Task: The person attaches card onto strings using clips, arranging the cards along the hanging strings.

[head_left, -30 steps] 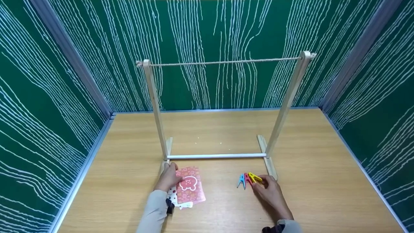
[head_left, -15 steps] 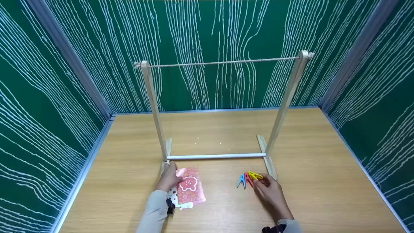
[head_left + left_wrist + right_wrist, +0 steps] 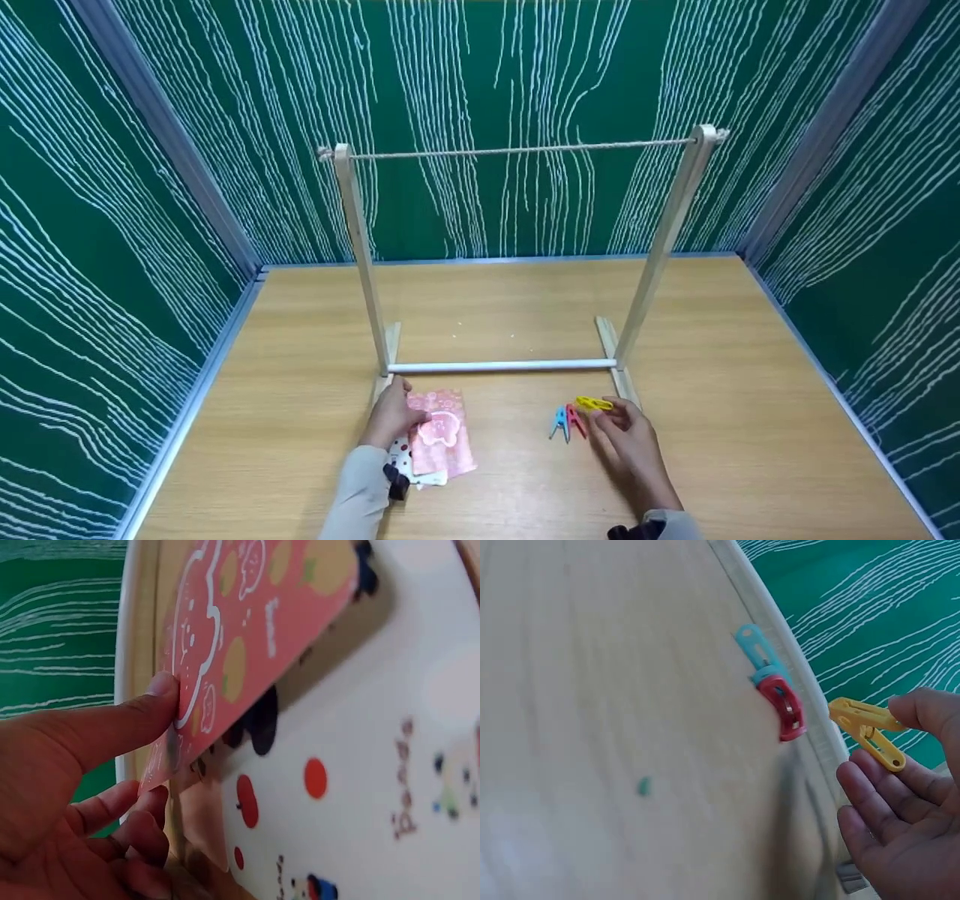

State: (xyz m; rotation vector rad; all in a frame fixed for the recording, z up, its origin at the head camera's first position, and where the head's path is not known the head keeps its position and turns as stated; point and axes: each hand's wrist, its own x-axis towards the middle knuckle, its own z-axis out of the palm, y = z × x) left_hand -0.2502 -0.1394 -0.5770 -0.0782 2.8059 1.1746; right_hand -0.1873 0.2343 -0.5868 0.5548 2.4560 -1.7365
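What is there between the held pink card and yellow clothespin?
In the head view, the blue clothespin and red clothespin are between them, near the yellow clothespin; from the cards to the blue one, only bare table shows.

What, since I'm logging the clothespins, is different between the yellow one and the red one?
The yellow clothespin is pinched in the right hand; the red clothespin rests on the table. The red clothespin sits right beside the blue clothespin, while the yellow clothespin is held apart from it. Neither is clipped to the rope.
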